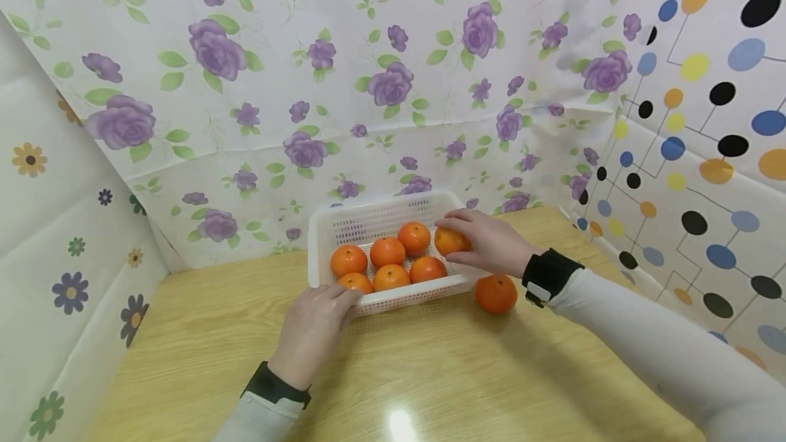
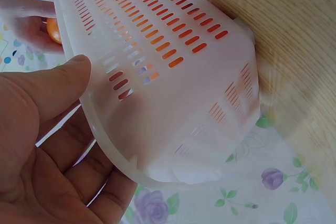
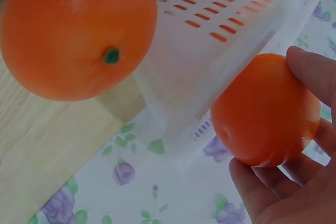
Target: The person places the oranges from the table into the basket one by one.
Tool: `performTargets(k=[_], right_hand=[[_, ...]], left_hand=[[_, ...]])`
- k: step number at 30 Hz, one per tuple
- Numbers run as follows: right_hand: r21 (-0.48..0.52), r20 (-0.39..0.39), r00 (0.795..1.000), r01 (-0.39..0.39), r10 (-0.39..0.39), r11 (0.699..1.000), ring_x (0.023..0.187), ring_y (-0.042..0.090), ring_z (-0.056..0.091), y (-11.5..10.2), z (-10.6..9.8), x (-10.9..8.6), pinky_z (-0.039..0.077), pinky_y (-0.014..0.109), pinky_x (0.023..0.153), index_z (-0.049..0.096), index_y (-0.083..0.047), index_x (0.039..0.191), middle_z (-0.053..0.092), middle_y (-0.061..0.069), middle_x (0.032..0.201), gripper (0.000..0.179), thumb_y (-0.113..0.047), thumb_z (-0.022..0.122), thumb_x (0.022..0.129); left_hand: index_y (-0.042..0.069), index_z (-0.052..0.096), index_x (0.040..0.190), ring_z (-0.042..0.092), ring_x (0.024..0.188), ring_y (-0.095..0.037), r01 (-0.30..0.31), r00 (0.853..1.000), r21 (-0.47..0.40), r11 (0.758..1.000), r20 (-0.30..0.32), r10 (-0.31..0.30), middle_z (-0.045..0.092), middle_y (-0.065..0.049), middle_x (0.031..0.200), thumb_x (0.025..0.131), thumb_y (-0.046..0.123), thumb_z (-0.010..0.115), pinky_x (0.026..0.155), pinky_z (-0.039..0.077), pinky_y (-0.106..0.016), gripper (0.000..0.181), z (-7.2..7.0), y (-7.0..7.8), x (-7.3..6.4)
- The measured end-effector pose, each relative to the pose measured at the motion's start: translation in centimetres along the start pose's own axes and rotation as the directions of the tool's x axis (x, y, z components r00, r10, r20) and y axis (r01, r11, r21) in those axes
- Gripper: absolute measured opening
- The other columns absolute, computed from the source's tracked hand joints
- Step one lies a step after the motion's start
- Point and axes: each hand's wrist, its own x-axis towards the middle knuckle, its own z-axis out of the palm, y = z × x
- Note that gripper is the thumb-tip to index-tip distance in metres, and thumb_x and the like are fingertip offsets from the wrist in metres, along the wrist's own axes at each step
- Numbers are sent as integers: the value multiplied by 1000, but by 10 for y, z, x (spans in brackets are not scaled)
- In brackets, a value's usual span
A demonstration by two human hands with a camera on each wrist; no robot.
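Note:
A white plastic basket (image 1: pixel 381 209) with slotted walls stands on the wooden table, and several oranges (image 1: pixel 387 252) lie inside it. At its front left corner my left hand (image 1: pixel 317 327) holds the rim, the thumb outside and the fingers over the edge. My right hand (image 1: pixel 491 241) grips another orange (image 3: pixel 265 111) at the basket's right end, with thumb and fingers around the fruit. In the right wrist view this orange overlaps the rim. One more orange (image 1: pixel 496 294), with a small green stem nub, sits on the table just outside the basket's front right corner.
Purple-flowered sheeting (image 1: pixel 393 87) hangs right behind the basket. A dotted sheet (image 1: pixel 706 121) borders the right side and a flowered one (image 1: pixel 67 244) the left. The wooden tabletop (image 1: pixel 417 367) stretches in front of the basket.

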Motion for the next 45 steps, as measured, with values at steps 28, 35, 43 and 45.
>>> performTargets(k=[28,35,43,45], right_hand=[[-3,86,996,-9,9,1000,122,36,65,28,26,25,59,53,104,62,-13,155,60,18,151,66,-30,89,98],[-25,103,995,-6,9,1000,126,36,64,28,29,29,58,54,107,62,-14,156,59,18,153,66,-31,88,98],[-47,132,991,-8,14,999,133,40,61,26,33,33,52,57,114,62,-12,156,58,19,154,67,-25,90,97],[-50,135,991,-9,16,999,133,39,62,27,36,34,52,57,115,63,-13,156,59,18,154,66,-25,90,97]], left_hand=[[18,84,113,76,93,-20,0,1000,7,1000,2,0,81,1,107,87,19,97,81,62,-40,29,-1,0,0],[18,84,114,76,93,-20,10,1000,4,1000,8,-10,81,1,108,87,19,97,82,63,-40,30,-2,0,0],[18,84,114,76,94,-20,5,1000,14,1000,8,-5,81,1,108,87,20,96,82,63,-40,29,-2,0,0],[18,84,114,76,93,-20,2,1000,16,1000,5,-2,81,1,108,87,20,96,82,63,-40,29,-2,0,0]])
